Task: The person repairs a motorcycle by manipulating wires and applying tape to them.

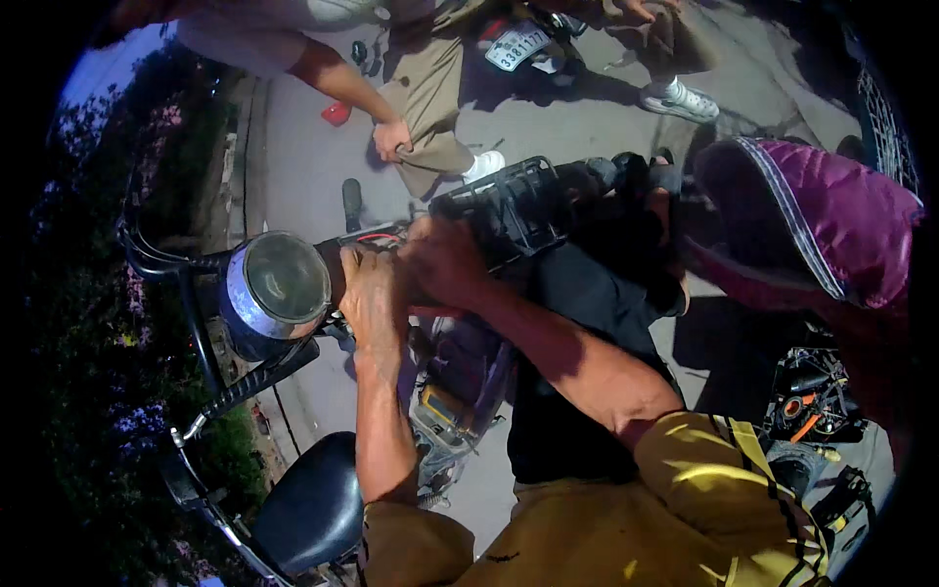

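Both my hands are close together over the middle of a motorcycle, between its round headlamp and a black metal rack. My left hand is nearer the headlamp, its fingers bent and pressed inward. Just right of it, my right hand is closed, with its fingertips mostly hidden. What either hand grips is too dark and covered to make out. A thin red wire shows beyond my fingers. Beneath my hands is a purplish, dusty part of the machine with a yellow piece.
Black handlebars curve at the left. A dark seat lies lower left. Across from me stands a person in tan trousers, near another motorcycle. Maroon cloth is at the right, above an open box of parts.
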A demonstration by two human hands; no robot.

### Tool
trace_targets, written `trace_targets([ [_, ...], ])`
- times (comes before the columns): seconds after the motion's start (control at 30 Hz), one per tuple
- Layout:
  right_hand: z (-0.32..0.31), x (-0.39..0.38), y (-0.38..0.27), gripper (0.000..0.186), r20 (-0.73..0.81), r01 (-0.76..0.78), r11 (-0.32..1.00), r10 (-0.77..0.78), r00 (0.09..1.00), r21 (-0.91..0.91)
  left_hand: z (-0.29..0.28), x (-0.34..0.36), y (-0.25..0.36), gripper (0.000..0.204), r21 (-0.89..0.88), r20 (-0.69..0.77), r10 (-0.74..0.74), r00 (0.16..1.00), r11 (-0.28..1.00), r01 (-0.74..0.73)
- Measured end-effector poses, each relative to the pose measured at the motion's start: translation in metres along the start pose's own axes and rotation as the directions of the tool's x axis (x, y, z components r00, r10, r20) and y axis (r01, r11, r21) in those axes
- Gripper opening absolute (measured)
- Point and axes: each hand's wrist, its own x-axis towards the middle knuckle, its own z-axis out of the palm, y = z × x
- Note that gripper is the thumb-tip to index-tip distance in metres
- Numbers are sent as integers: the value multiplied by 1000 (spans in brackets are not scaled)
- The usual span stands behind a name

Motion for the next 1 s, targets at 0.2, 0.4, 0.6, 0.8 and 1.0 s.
trace_targets([
  [0.2,8,10,7,3,32,20,998,-18,999,-61,-5,-3,3,13,25,23,-24,999,999,24],
  [0.4,3,7,4,3,30,-20,1000,20,999,-2,-5,-4,3,13,-34,27,-38,999,999,39],
  [0.6,7,8,2,5,22,13,999,-12,1000,-49,-10,-4,1,15,-107,91,-78,993,990,88],
  [0.8,9,6,8,3,50,-35,999,37,998,-23,-19,-2,7,21,-30,174,-147,974,988,154],
  [1.0,14,6,10,2,9,-37,999,37,999,-26,-16,-2,7,20,-50,75,-53,996,997,57],
])
